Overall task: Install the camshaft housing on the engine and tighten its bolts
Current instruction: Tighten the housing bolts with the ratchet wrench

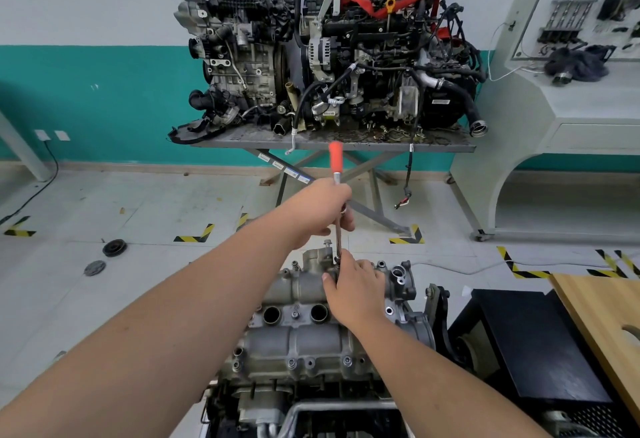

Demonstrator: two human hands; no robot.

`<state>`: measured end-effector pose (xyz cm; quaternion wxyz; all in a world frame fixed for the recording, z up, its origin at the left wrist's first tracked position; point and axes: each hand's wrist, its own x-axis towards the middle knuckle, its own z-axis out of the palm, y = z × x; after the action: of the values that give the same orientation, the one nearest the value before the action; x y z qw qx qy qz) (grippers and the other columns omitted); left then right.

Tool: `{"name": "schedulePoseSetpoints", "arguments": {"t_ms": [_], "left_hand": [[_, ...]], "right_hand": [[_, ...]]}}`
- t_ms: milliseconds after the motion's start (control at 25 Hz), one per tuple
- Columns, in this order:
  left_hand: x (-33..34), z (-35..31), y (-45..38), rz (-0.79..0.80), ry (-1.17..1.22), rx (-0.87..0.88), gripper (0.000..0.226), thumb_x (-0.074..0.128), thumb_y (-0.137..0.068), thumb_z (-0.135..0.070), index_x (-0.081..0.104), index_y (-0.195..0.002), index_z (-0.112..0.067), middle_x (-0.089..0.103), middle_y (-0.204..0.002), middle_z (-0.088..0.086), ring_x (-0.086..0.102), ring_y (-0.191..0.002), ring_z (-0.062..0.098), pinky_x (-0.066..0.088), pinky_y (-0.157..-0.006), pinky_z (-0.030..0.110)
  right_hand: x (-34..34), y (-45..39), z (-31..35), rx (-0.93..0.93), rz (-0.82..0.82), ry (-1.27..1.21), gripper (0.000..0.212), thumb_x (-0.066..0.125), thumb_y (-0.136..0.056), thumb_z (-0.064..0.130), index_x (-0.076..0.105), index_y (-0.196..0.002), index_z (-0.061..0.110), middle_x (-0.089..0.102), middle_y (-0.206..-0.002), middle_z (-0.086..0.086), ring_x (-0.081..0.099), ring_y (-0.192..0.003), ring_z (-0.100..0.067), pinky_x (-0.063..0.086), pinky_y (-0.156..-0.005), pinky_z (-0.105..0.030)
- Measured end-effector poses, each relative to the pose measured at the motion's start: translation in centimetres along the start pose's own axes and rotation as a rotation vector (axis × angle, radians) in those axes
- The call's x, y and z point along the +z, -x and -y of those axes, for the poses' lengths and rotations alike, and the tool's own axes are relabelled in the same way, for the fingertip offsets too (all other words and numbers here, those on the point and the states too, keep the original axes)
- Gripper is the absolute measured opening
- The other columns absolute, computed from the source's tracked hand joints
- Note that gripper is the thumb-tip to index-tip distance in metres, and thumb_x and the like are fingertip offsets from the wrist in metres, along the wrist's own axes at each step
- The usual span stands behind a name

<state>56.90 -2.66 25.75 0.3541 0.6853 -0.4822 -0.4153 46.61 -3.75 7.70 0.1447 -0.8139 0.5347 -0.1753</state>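
Observation:
The grey aluminium camshaft housing [301,337] lies on top of the engine [263,399] in front of me, with several bolts along its near edge and two round holes in its middle. A long ratchet wrench with an orange-red handle [336,160] stands nearly upright, its lower end on a bolt at the housing's far end. My left hand [323,209] grips the wrench's steel shaft below the handle. My right hand [353,287] rests on the far end of the housing, its fingers around the foot of the wrench. A loose bolt [327,244] stands on the housing's far end.
Two complete engines [329,46] sit on a grey scissor-lift table [332,144] ahead. A white display bench [568,98] stands at right. A wooden board [609,326] and a black box [530,344] are at my near right. Round parts [114,248] lie on the floor, left.

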Motion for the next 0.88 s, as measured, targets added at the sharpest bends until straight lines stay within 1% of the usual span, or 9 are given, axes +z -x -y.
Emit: {"name": "schedulePoseSetpoints", "arguments": {"t_ms": [80,200,280,400,520,600,680,760,880], "left_hand": [[0.4,-0.7,-0.3,-0.033,-0.406,0.147,0.019,0.038,-0.099,-0.022,0.053,-0.09,-0.016,0.068,-0.081,0.004,0.066,-0.07,0.015,0.047,-0.062,0.033],[0.7,0.1,-0.2,-0.129,-1.168,0.557,0.025,0.042,-0.103,-0.04,0.06,-0.102,-0.023,0.055,-0.096,-0.002,0.056,-0.088,0.019,0.044,-0.066,0.035],[1.2,2.1,0.3,-0.245,-1.308,0.905,0.035,0.047,-0.098,-0.048,0.07,-0.092,-0.022,0.058,-0.1,0.002,0.055,-0.093,0.026,0.044,-0.067,0.036],[1.9,5.0,0.5,-0.482,-0.881,1.044,0.046,0.052,-0.091,-0.051,0.072,-0.081,-0.01,0.065,-0.103,0.011,0.061,-0.096,0.033,0.053,-0.072,0.042],[3.2,6.7,0.8,-0.406,-0.404,0.784,0.067,0.04,-0.095,-0.063,0.061,-0.129,-0.008,0.05,-0.142,0.009,0.047,-0.132,0.023,0.043,-0.106,0.034],[4.1,7.4,0.9,-0.347,-0.083,0.733,0.059,0.037,-0.102,-0.052,0.041,-0.148,-0.016,0.036,-0.156,-0.004,0.038,-0.142,0.013,0.033,-0.115,0.027],[5.1,7.0,1.1,-0.328,0.239,0.583,0.049,0.035,-0.105,-0.046,0.038,-0.149,-0.026,0.047,-0.15,-0.013,0.044,-0.139,0.013,0.038,-0.112,0.03],[5.6,5.7,0.7,-0.277,0.608,0.286,0.044,0.03,-0.104,-0.05,0.053,-0.136,-0.029,0.067,-0.126,-0.009,0.056,-0.129,0.016,0.042,-0.104,0.032],[5.4,5.1,1.0,-0.198,0.766,0.207,0.044,0.031,-0.101,-0.053,0.069,-0.109,-0.03,0.075,-0.107,0.001,0.067,-0.105,0.014,0.043,-0.097,0.038]], "right_hand": [[0.0,-0.1,0.0,-0.003,0.005,-0.007,0.056,0.042,-0.097,0.049,0.036,-0.145,0.021,0.065,-0.122,0.004,0.048,-0.12,-0.021,0.031,-0.096,-0.043],[0.3,-0.2,-0.1,0.004,0.008,-0.012,0.052,0.043,-0.096,0.049,0.04,-0.14,0.021,0.065,-0.117,0.003,0.05,-0.117,-0.021,0.034,-0.095,-0.043],[0.7,-0.2,-0.2,0.013,0.019,-0.075,0.04,0.046,-0.094,0.048,0.049,-0.121,0.019,0.062,-0.106,0.002,0.053,-0.111,-0.022,0.041,-0.093,-0.042],[0.4,-0.1,0.1,0.006,-0.044,-0.087,0.019,0.05,-0.092,0.046,0.043,-0.099,0.03,0.043,-0.08,0.017,0.056,-0.095,-0.018,0.038,-0.081,-0.034],[0.1,0.1,0.0,-0.028,-0.034,0.011,0.032,0.05,-0.083,0.039,0.049,-0.113,0.028,0.055,-0.089,0.014,0.055,-0.1,-0.018,0.031,-0.08,-0.035],[0.1,0.0,0.0,-0.023,0.013,0.014,0.05,0.047,-0.082,0.036,0.043,-0.131,0.026,0.062,-0.108,0.01,0.051,-0.111,-0.019,0.034,-0.089,-0.039],[0.2,-0.1,0.0,-0.007,0.032,0.014,0.049,0.043,-0.087,0.038,0.04,-0.135,0.027,0.061,-0.119,0.01,0.048,-0.117,-0.018,0.033,-0.096,-0.041],[0.2,-0.1,0.0,0.007,0.039,0.013,0.045,0.044,-0.089,0.039,0.042,-0.133,0.026,0.062,-0.12,0.009,0.047,-0.119,-0.019,0.032,-0.097,-0.041],[0.2,-0.2,0.0,0.024,0.025,-0.004,0.046,0.047,-0.09,0.039,0.041,-0.132,0.022,0.063,-0.119,0.003,0.047,-0.12,-0.021,0.03,-0.096,-0.041]]}}
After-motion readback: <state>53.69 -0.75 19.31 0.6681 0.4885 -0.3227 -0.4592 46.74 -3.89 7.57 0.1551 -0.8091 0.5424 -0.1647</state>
